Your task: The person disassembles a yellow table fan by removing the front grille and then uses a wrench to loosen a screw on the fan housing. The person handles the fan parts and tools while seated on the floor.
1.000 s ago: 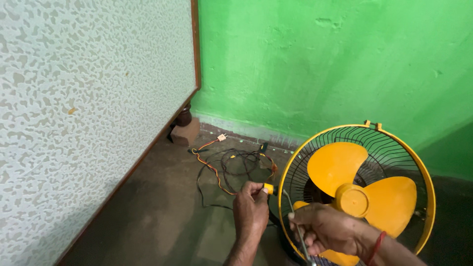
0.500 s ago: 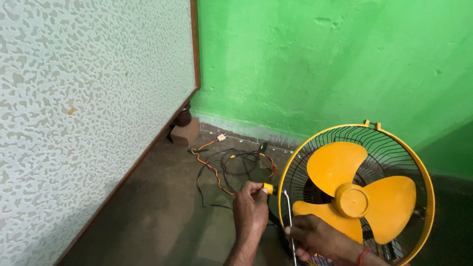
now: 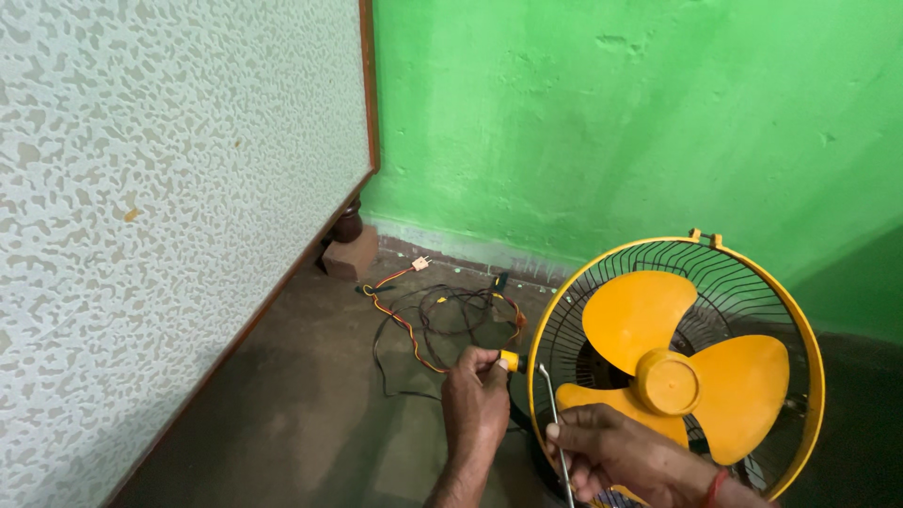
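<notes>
Meanwhile left hand point(image 3: 475, 400) pinches yellow plug point(image 3: 509, 361); right hand point(image 3: 616, 452) grips metal rod point(image 3: 553, 423).

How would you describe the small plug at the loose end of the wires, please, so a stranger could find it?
Start at the green wall and drop to the floor where it meets the speckled panel. Beside the brown wooden block lies a tangle of wires. The plug is the pale, two-pronged piece at the tangle's far end, the only light-coloured bit among dark cables.
</notes>
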